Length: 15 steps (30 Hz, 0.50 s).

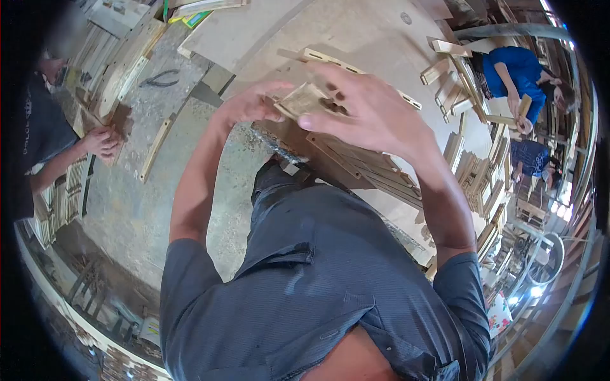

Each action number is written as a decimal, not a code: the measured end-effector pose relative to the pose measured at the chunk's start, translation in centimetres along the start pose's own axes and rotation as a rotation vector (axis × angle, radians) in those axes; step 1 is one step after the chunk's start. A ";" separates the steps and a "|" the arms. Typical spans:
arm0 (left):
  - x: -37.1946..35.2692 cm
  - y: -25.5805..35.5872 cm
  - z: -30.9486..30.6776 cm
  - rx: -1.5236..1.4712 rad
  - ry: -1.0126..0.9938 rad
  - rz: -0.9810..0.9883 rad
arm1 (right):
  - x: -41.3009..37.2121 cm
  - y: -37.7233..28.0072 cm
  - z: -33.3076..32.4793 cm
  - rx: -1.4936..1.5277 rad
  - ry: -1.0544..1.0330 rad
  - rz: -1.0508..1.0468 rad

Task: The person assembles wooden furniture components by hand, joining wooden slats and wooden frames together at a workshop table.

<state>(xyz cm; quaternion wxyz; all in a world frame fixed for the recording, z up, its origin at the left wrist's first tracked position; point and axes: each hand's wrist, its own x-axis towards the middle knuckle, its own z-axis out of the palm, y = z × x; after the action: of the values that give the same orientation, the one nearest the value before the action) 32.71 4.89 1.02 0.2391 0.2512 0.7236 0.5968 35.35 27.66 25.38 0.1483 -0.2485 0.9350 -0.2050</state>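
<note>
A small pale wooden piece (304,100) is between my two hands, above the workbench. My right hand (365,111) has its thumb and fingers around the right side of this piece. At the piece's left edge is my left hand (257,103), its fingers curved and spread apart, the fingertips near or touching the wood. Just behind my right hand lies a slotted wooden strip (333,60). Below the hands, a slatted wooden panel (362,162) rests at the bench edge, partly hidden by my right forearm.
Pliers (160,79) and a wooden strip (157,147) lie on the left bench (181,70). A co-worker's hand (103,142) is at far left. Another co-worker in blue (518,73) handles wood at upper right. Stacked wooden parts (476,178) stand at right.
</note>
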 end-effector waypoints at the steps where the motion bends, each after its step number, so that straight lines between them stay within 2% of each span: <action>1: 0.1 -0.4 0.8 -0.065 0.022 0.009 | -1.8 0.5 -0.7 0.031 0.112 -0.037; 2: 0.6 -0.8 1.4 -0.066 0.013 0.021 | -3.7 1.0 -1.6 0.021 0.119 -0.028; 4: 1.7 -1.1 2.2 0.505 0.161 0.493 | -8.5 1.6 -3.5 0.154 0.315 0.144; 5: 1.9 -2.0 2.4 0.510 0.159 0.505 | -11.3 2.1 -4.0 0.210 0.339 0.158; 6: 1.8 -3.2 2.5 0.450 0.127 0.425 | -14.4 2.9 -3.9 0.270 0.363 0.171; 7: 1.8 -3.7 2.4 0.390 0.089 0.343 | -17.9 4.1 -3.3 0.468 0.302 0.195; 9: 1.6 -2.7 1.9 0.405 0.039 0.306 | -23.2 4.3 -0.9 0.872 0.214 0.274; 11: 1.9 0.5 2.0 0.424 -0.035 0.278 | -27.0 5.1 1.7 0.959 0.061 0.340; 13: 1.7 5.9 2.5 0.285 0.011 0.141 | -31.1 6.6 5.3 1.064 0.106 0.456; 14: 1.8 8.6 2.8 0.324 -0.024 0.144 | -32.9 6.6 7.0 1.081 0.149 0.472; 15: 1.8 10.8 3.1 0.364 -0.054 0.150 | -34.4 6.6 8.4 1.373 0.336 0.556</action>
<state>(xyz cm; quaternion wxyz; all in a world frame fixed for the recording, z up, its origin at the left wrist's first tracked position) 34.22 10.14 11.04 0.1639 0.3595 0.7922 0.4651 64.52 48.32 21.06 0.1717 0.1790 0.6356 -0.7311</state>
